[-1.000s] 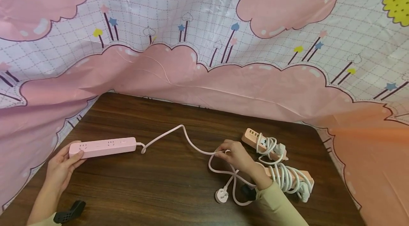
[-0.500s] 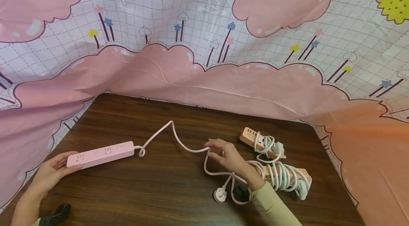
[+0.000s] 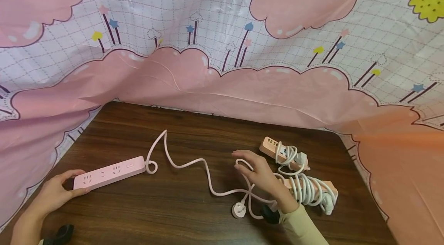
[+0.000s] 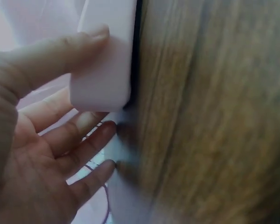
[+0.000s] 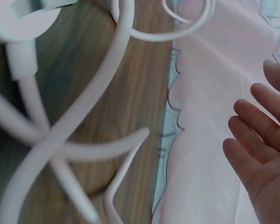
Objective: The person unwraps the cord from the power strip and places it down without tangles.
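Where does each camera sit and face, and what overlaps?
Head: on the head, facing forward and down at the table and pink power strip; left hand, right hand and right sleeve show.
Left wrist: on that wrist, facing the pink power strip's end; left hand shows.
Right wrist: on that wrist, facing pale cord, plug and patterned sheet; right hand shows.
Shared by head and left wrist: pink power strip, left hand.

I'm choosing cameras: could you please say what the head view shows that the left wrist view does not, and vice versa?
Only the head view shows the right hand, round plug and two peach strips. Only the left wrist view shows the left palm clearly. Both show the left hand, its thumb touching the pink power strip, and the wooden table.
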The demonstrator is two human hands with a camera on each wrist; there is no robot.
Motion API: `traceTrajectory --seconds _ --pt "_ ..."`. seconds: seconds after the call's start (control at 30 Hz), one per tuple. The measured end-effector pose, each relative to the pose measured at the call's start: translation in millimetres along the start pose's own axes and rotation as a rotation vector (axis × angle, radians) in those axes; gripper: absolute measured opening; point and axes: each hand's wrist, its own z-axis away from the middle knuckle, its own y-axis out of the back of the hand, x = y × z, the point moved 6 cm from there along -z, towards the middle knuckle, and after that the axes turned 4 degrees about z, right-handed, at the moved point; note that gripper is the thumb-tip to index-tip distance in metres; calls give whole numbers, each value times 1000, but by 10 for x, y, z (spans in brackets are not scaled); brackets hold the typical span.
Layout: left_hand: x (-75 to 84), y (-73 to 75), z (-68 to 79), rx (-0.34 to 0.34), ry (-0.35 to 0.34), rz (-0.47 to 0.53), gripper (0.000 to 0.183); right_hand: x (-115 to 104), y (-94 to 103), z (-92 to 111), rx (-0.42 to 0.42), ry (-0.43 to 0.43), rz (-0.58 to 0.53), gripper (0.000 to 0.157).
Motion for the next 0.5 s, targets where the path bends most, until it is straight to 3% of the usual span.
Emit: traceTrajectory --seconds 0.13,0.27,0.37,0.5 --pt "37 -3 -34 0 -28 -63 67 -119 231 111 100 23 22 33" --pt "180 4 -51 61 -135 -104 59 -231 470 223 175 -14 73 33" --pt "450 60 -38 202 -236 -58 50 -237 599 317 205 -50 90 33" --pt "997 167 -60 451 -407 74 42 -175 731 441 252 -82 105 32"
